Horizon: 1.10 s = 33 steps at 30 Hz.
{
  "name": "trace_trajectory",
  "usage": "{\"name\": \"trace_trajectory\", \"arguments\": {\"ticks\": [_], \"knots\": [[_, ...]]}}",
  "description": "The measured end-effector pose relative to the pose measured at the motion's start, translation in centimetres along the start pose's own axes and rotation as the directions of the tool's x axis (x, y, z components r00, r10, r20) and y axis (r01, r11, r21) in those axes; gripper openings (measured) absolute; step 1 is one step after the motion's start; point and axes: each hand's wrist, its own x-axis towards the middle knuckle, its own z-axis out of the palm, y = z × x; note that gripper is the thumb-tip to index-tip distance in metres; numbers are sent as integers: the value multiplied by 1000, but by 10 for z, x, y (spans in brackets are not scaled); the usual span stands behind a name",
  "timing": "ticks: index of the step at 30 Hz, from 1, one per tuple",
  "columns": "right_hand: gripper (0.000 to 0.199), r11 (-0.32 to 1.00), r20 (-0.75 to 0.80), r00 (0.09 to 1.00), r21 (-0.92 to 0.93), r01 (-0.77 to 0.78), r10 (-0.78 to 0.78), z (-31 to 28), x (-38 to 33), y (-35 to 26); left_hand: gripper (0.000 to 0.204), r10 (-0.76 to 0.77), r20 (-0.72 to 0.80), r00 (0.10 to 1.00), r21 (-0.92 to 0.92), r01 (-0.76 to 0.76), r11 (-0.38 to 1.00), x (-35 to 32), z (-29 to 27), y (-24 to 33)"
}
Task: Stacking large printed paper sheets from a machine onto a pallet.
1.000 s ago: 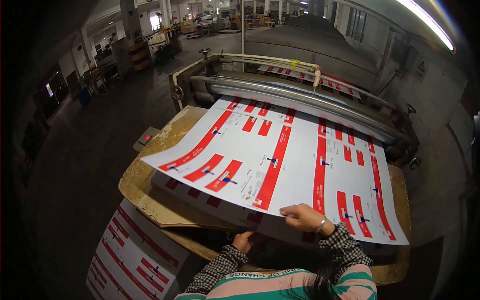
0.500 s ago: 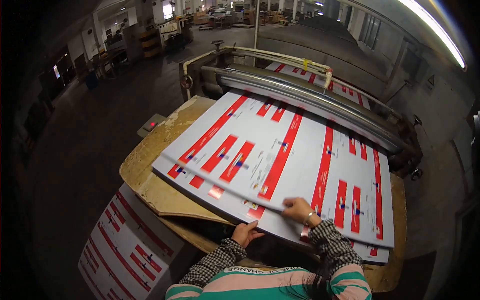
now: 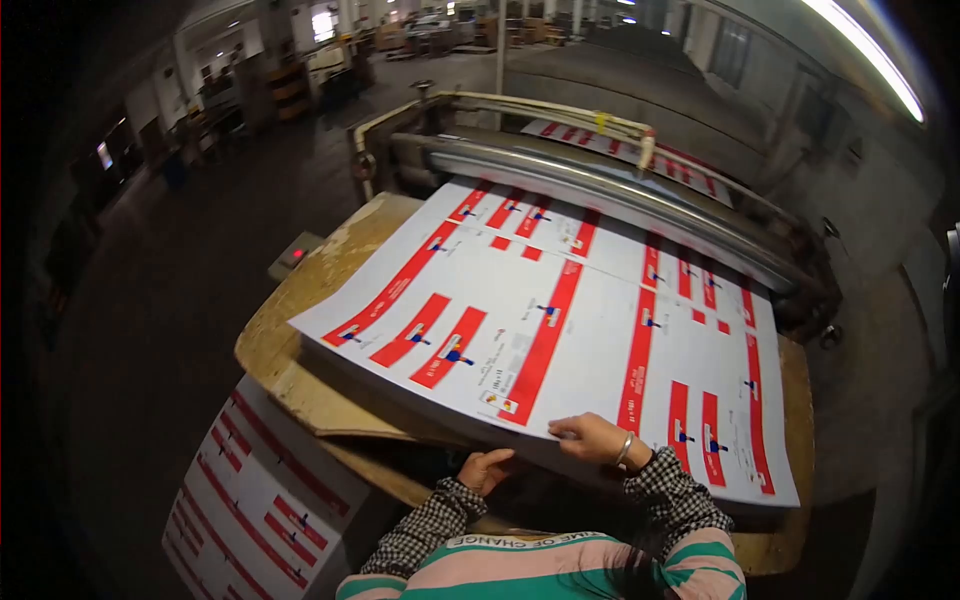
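Note:
A large white printed sheet (image 3: 610, 330) with red bands lies on top of a stack, its near edge slightly raised. My right hand (image 3: 598, 440), wearing a bracelet, pinches that near edge just right of the middle. My left hand (image 3: 485, 470) is at the near side of the stack, thumb out and fingers apart, with no sheet visibly held. Ahead of the top sheet, another printed sheet (image 3: 610, 240) runs under the metal roller (image 3: 600, 190); a seam between them crosses the surface.
The worn wooden table (image 3: 275, 345) supports the stack. Below left stands a second pile of printed sheets (image 3: 250, 480). A small box with a red light (image 3: 297, 254) sits at the table's left edge. Pale pipes (image 3: 540, 103) frame the roller machine, and a printed sheet (image 3: 640, 150) shows beyond it.
The earlier sheet has moved forward, further under the roller. Another sheet now shows behind it, its near edge in my right hand. My left hand has barely moved.

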Motion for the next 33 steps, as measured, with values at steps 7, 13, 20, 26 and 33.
{"name": "trace_trajectory", "arguments": {"ticks": [7, 13, 20, 26, 33], "knots": [[30, 981, -186, 974, 118, 150, -127, 16, -12, -20, 36, 72, -228, 971, 100, -50, 994, 15, -40, -11], [34, 971, -96, 995, 238, 24, -1, 36, 4, 25, 31, 80, -210, 974, 38, -74, 997, 3, -7, -2], [48, 980, -544, 822, 5, -201, 171, 16, 57, 71, 28, 64, -123, 990, 133, -48, 990, -2, 13, 6], [87, 863, -175, 984, -502, -52, -42, 61, 25, 11, 24, 64, -143, 988, 150, -42, 988, -8, 12, 10], [26, 998, -116, 992, 27, 62, -58, -12, -5, -10, 27, 62, -76, 995, 64, -57, 996, -7, 6, 8]]}}
